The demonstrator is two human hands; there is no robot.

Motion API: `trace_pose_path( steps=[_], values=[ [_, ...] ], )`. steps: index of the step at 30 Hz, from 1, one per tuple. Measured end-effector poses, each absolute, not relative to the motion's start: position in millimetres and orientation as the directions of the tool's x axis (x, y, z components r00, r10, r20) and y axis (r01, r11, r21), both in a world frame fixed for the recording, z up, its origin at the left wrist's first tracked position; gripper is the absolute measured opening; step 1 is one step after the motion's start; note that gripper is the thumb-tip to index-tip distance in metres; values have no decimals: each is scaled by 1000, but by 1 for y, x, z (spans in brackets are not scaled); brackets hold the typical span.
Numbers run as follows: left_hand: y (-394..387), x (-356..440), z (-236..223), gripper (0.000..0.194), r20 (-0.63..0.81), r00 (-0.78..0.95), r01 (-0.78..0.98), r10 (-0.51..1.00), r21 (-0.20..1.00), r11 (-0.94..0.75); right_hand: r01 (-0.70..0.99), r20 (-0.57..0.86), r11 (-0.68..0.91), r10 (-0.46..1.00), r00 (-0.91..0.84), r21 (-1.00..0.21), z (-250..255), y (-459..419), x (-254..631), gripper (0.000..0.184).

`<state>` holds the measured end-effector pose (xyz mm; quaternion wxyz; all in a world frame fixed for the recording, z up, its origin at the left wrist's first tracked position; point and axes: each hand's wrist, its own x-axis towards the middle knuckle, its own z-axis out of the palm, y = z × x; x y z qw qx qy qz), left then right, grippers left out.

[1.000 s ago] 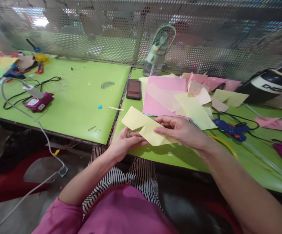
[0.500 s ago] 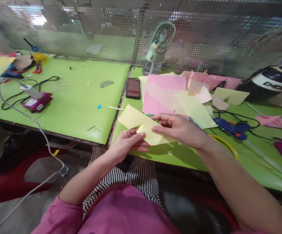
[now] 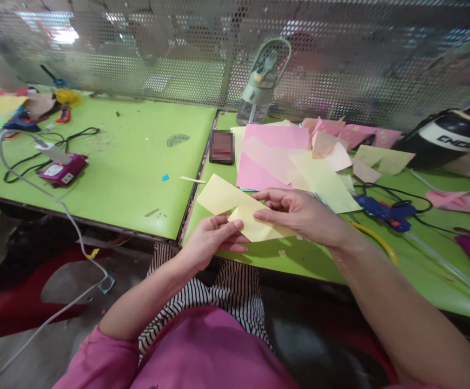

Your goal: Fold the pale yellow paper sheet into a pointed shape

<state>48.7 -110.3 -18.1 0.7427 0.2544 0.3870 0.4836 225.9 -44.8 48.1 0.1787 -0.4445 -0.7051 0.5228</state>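
A folded piece of pale yellow paper (image 3: 221,193) is held between both hands, just above the front edge of the green table (image 3: 137,178). My left hand (image 3: 214,237) pinches its lower edge, thumb on top and fingers underneath. On the right side, my right hand (image 3: 287,210) grips the paper with the thumb laid over the fold and the fingers behind. One flap lies across the middle of the paper, and the part under my right hand is hidden. Behind the hands lie a pink sheet (image 3: 261,167) and a loose yellow sheet (image 3: 330,183).
A blue glue gun (image 3: 384,210) with a black cord lies to the right, near a yellow curved handle (image 3: 375,240). A green-lidded bottle (image 3: 259,89) stands at the back by the perforated metal screen (image 3: 157,54). A purple power strip (image 3: 62,170) sits at left.
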Motion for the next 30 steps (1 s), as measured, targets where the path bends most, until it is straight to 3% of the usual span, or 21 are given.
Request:
trace_pose_path(
  steps=[6,9,11,13,15,17,19,22,27,30],
  values=[
    [-111,50,-19,37,-276,231,-511,933,781,358,439,-205,77,804,-559,-895,44,-43,228,41],
    [-113,42,-19,37,-217,217,-454,952,841,295,500,-72,256,834,-547,-827,48,-46,230,37],
    [-116,29,-19,31,-109,123,-345,986,927,146,603,178,501,839,-515,-621,49,-52,232,31],
    [-121,17,-19,24,121,-108,-77,987,989,-130,681,428,699,695,-577,-218,43,-61,234,24],
    [-127,9,-19,21,467,-258,357,846,860,-365,622,491,764,480,-727,173,29,-71,236,25],
    [-134,11,-20,21,699,-83,664,710,570,-484,535,435,778,378,-817,329,11,-81,237,22],
    [-140,20,-22,18,712,212,738,670,332,-587,521,383,810,406,-830,269,-5,-89,238,23],
    [-143,38,-27,19,595,423,755,683,186,-629,533,354,845,488,-797,36,-13,-93,244,31],
    [-137,45,-37,41,433,499,772,751,172,-612,649,318,731,679,-662,-211,-1,-69,261,21],
    [-129,35,-36,38,315,584,714,748,239,-658,649,203,699,712,-673,-300,-1,-53,266,22]
  ],
)
